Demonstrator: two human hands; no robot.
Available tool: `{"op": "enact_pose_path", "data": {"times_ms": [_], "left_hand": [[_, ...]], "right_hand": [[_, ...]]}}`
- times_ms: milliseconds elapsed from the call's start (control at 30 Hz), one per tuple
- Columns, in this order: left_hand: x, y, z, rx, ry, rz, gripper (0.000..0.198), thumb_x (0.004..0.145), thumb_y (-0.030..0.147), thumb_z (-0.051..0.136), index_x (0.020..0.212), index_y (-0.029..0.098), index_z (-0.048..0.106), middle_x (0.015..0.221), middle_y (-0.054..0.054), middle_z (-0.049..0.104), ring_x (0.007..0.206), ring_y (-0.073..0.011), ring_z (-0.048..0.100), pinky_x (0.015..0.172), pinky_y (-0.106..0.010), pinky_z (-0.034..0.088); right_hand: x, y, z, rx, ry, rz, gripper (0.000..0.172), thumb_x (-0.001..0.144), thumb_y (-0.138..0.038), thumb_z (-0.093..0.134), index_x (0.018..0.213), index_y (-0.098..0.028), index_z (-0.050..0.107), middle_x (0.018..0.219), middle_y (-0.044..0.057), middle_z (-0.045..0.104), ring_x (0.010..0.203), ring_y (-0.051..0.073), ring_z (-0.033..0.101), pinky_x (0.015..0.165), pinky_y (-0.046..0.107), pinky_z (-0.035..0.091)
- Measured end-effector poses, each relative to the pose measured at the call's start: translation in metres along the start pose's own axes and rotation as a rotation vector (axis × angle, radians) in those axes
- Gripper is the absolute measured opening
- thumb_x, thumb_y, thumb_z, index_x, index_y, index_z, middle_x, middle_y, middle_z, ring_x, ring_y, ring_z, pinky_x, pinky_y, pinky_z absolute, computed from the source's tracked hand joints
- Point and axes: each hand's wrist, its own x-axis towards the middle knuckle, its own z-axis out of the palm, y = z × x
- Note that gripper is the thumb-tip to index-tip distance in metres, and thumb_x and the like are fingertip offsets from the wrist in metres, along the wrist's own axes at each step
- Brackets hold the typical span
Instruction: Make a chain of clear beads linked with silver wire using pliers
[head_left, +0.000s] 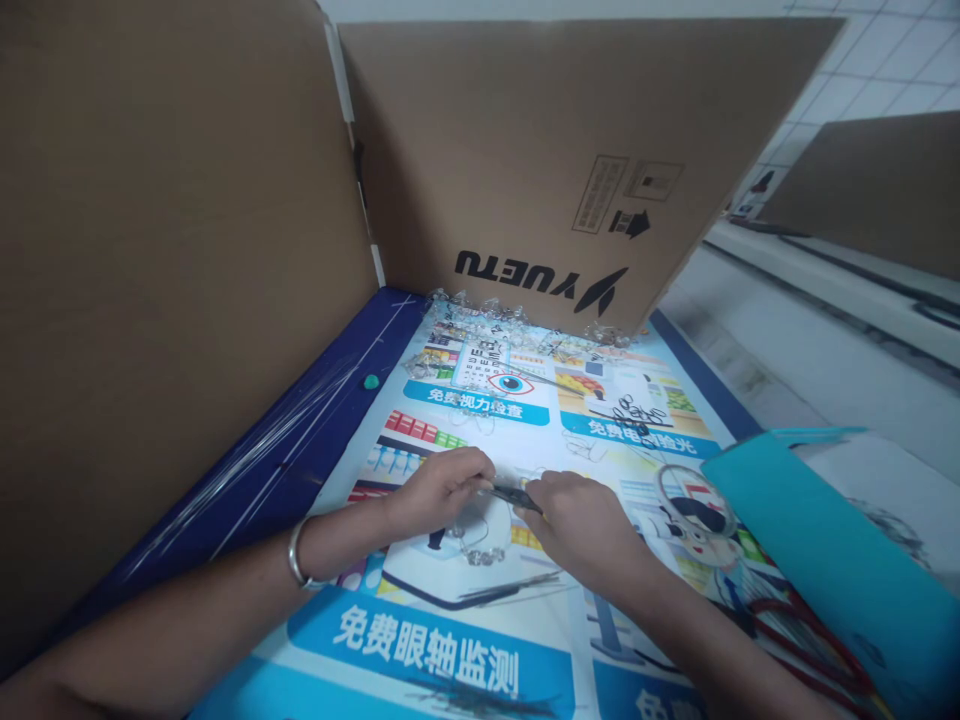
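My right hand point(574, 520) is closed around a dark tool that looks like pliers point(511, 495), its jaws pointing left. The jaws reach the fingertips of my left hand point(448, 487), which pinch together on something too small to make out. Just below the hands lies a clear beaded wire piece point(484, 555). Thin dark wire lengths point(517, 592) rest on the printed sheet closer to me.
Clear beaded pieces point(491, 310) line the foot of the cardboard wall point(525, 150). Dark wire loops point(634, 412), a wire coil point(697, 468), red-handled scissors point(817, 635) and a turquoise box point(817, 530) lie right. Long thin wires point(255, 440) and a green lump point(371, 382) lie left.
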Motion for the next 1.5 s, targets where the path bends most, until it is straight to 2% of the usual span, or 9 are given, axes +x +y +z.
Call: {"op": "enact_pose_path", "data": {"times_ms": [167,433,1033,1200,1500], "left_hand": [[0.0012,-0.0010,-0.0006,-0.024,0.010,-0.022,0.013,0.082,0.013,0.042,0.075,0.016,0.053,0.072,-0.001,0.055,0.067,-0.0113,0.050,0.062,-0.020,0.037],[0.0019,-0.0017,-0.0007,-0.128,0.034,-0.101,0.012,0.079,0.009,0.047,0.072,0.016,0.055,0.069,0.001,0.056,0.065,-0.0101,0.050,0.062,-0.020,0.038],[-0.0001,-0.0015,0.0002,-0.071,0.067,-0.027,0.007,0.078,0.013,0.049,0.073,0.015,0.053,0.072,-0.002,0.057,0.066,-0.0120,0.051,0.062,-0.023,0.040],[0.0011,0.0005,-0.0021,-0.070,0.037,-0.019,0.010,0.081,0.016,0.046,0.074,0.016,0.054,0.073,-0.003,0.057,0.067,-0.0123,0.050,0.062,-0.024,0.040],[0.0021,-0.0007,-0.0004,-0.043,0.068,-0.029,0.008,0.080,0.016,0.048,0.071,0.016,0.051,0.069,-0.001,0.054,0.064,-0.0112,0.048,0.060,-0.023,0.038]], "right_hand": [[0.0010,0.0009,-0.0004,-0.003,-0.009,0.023,0.019,0.083,-0.035,0.049,0.076,-0.021,0.059,0.075,0.002,0.061,0.072,0.017,0.055,0.056,0.026,0.027],[0.0017,0.0046,0.0013,-0.016,0.036,-0.018,0.018,0.082,-0.033,0.050,0.074,-0.020,0.060,0.074,0.003,0.059,0.074,0.017,0.053,0.061,0.027,0.028],[-0.0003,-0.0005,-0.0020,-0.056,0.024,0.001,0.017,0.083,-0.028,0.048,0.076,-0.019,0.059,0.074,0.004,0.060,0.071,0.016,0.053,0.059,0.026,0.028],[-0.0005,-0.0014,-0.0018,-0.046,0.008,0.009,0.018,0.083,-0.029,0.048,0.076,-0.018,0.059,0.074,0.004,0.060,0.071,0.016,0.053,0.059,0.025,0.028],[-0.0004,-0.0020,0.0064,-0.083,0.062,-0.024,0.014,0.082,-0.026,0.050,0.078,-0.017,0.059,0.074,0.005,0.060,0.070,0.017,0.053,0.059,0.027,0.028]]}}
